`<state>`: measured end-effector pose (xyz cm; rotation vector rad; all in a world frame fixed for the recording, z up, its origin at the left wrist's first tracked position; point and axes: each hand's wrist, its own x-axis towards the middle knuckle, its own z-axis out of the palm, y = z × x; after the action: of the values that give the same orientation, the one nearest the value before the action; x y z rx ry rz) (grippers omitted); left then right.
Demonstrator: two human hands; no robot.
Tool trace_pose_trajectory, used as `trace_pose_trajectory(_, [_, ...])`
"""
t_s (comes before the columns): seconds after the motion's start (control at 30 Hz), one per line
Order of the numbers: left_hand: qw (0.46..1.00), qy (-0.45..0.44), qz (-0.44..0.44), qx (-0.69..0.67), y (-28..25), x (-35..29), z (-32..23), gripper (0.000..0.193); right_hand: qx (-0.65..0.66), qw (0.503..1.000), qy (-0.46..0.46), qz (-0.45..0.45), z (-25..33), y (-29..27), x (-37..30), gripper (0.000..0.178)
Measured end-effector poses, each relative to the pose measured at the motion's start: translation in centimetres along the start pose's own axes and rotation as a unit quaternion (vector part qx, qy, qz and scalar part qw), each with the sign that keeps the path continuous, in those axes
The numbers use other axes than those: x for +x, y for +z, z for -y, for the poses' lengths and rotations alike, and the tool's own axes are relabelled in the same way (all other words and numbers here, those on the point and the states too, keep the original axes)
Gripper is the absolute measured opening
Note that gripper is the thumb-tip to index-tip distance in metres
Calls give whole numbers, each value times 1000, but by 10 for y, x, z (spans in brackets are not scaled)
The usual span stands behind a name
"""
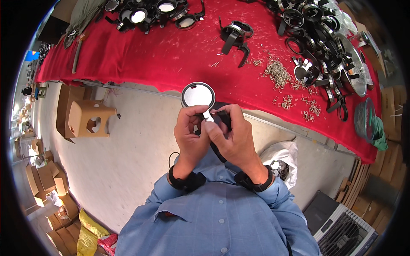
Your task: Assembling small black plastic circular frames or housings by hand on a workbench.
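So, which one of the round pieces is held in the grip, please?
The white-faced piece between left grip and right grip, by the red cloth's near edge. The pieces lying on that cloth touch neither.

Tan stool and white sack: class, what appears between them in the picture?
The head view shows the left hand and right hand, over pale floor, between the tan stool and the white sack.
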<state>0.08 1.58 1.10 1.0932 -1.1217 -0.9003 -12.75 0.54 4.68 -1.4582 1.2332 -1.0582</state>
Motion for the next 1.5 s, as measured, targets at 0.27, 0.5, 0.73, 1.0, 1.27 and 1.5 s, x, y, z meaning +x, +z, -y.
trace_pose_trajectory(0.27, [977, 157, 11, 144, -4, 0, 0, 41, -43, 999, 12, 15, 15, 5, 2, 36])
trace_pose_trajectory(0.5, [944, 231, 10, 236, -8, 0, -1, 44, -113, 991, -72, -28, 9, 15, -2, 23])
trace_pose_trajectory(0.73, [950, 201, 47, 235, -8, 1, -1, 42, -221, 962, -153, -42, -3, 13, -1, 19])
trace_pose_trajectory(1.0, [986, 121, 106, 37, -9, -2, 2, 66, -76, 993, -76, -54, 8, 7, -2, 30])
trace_pose_trajectory(1.27, [985, 127, 114, 20, -7, 1, -2, 77, 97, 995, 3, 1, -8, -4, -2, 30])
trace_pose_trajectory(1.5, [997, 25, 74, -5, -8, 3, 1, 89, 163, 982, 76, 50, -20, -3, 2, 39])
